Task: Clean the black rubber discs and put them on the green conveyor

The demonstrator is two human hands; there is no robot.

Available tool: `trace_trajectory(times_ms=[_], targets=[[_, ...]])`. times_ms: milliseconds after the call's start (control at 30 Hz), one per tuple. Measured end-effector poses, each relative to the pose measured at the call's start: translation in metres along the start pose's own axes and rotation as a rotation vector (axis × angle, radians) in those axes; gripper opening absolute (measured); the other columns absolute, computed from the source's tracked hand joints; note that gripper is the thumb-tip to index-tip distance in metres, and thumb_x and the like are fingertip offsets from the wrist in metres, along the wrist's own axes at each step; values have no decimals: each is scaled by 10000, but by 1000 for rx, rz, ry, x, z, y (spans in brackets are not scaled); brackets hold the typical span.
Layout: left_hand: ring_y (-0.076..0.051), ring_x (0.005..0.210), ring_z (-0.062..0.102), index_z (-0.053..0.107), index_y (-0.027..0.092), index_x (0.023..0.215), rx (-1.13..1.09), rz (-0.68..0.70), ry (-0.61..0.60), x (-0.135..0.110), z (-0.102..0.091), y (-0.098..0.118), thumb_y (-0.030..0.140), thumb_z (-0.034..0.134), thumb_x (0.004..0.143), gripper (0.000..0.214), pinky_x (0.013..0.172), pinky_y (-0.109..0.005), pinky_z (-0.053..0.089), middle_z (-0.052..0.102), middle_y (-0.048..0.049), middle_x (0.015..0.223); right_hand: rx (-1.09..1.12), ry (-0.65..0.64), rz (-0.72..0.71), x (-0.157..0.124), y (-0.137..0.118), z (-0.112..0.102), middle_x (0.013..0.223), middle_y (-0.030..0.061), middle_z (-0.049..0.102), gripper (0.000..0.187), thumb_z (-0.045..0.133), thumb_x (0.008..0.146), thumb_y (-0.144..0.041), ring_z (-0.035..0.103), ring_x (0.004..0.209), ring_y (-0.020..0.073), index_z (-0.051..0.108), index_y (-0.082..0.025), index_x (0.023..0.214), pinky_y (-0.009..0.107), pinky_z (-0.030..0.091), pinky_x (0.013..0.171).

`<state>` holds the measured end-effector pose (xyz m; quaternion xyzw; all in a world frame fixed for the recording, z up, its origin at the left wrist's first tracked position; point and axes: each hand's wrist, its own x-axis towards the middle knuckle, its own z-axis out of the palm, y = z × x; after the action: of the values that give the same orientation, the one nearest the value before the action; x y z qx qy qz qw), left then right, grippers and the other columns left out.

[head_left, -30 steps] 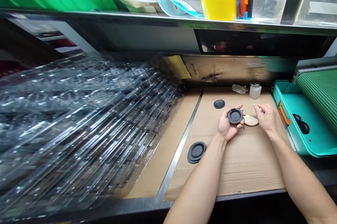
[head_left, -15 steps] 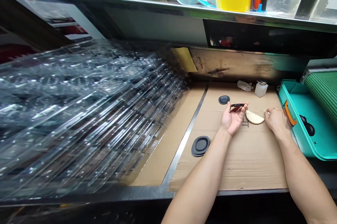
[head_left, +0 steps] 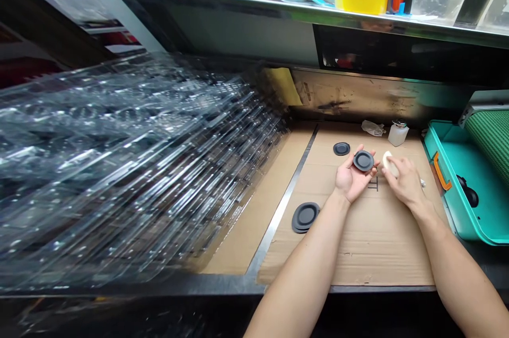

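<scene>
In my left hand (head_left: 350, 175) lies a dark grey round part (head_left: 363, 160) with a raised ring, its flat face turned up, held between thumb and fingers. Just to the right, my right hand (head_left: 404, 179) is closed on a cream half-round pad (head_left: 390, 163), which it partly covers. The pad is lifted near the dark part, with a gap between them. A similar dark part (head_left: 341, 149) rests behind my left hand. Nearer, beside my left forearm, sit stacked dark parts (head_left: 305, 217). A small whitish thing (head_left: 422, 183) shows beside my right hand, too small to name.
Cardboard (head_left: 382, 242) covers the bench. At its back stand a pump bottle (head_left: 398, 132) and crumpled clear plastic (head_left: 373, 127). A teal bin (head_left: 457, 211) holding dark pieces borders the right. Stacked clear plastic trays (head_left: 139, 168) fill the left. A shelf (head_left: 246, 0) crosses above.
My right hand has moved left and picked up the cream pad from the cardboard. The dark part in my left hand has turned from edge-on to face up.
</scene>
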<state>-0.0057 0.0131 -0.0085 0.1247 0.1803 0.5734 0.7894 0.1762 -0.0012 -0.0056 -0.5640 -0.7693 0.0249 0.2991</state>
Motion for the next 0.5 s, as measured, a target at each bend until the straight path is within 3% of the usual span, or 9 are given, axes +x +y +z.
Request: trace_trajectory(times_ms=[100, 267, 433, 500], targets=[[-221, 1043, 707, 586, 257, 1340, 18, 11, 24, 3, 1, -9, 341, 434, 1021, 363, 855, -374, 582, 682, -112, 1285, 112, 176, 45, -2, -12, 8, 1227, 134, 613, 450, 552, 972, -464, 562, 1129, 272, 633, -214, 1337, 403, 464, 1001], [-224, 1085, 693, 617, 180, 1273, 34, -43, 27, 4, 3, -19, 344, 401, 1030, 364, 968, -402, 559, 698, -129, 1246, 43, 5, -115, -11, -39, 24, 1302, 117, 587, 399, 487, 1015, -423, 523, 1098, 261, 665, -256, 1331, 380, 467, 971], [-197, 1058, 693, 662, 147, 1112, 32, -37, 64, 6, 0, -20, 257, 421, 1008, 285, 977, -351, 557, 727, -124, 1122, -114, 13, 17, -7, -32, 20, 1298, 142, 592, 405, 453, 1024, -397, 493, 1092, 289, 666, -245, 1334, 420, 458, 963], [-212, 1064, 693, 665, 132, 1090, 45, -64, 62, 8, -2, -21, 268, 432, 1002, 284, 984, -365, 555, 726, -141, 1116, -79, -8, -31, -7, -29, 19, 1302, 127, 593, 403, 464, 1022, -403, 503, 1084, 274, 656, -257, 1345, 401, 465, 962]])
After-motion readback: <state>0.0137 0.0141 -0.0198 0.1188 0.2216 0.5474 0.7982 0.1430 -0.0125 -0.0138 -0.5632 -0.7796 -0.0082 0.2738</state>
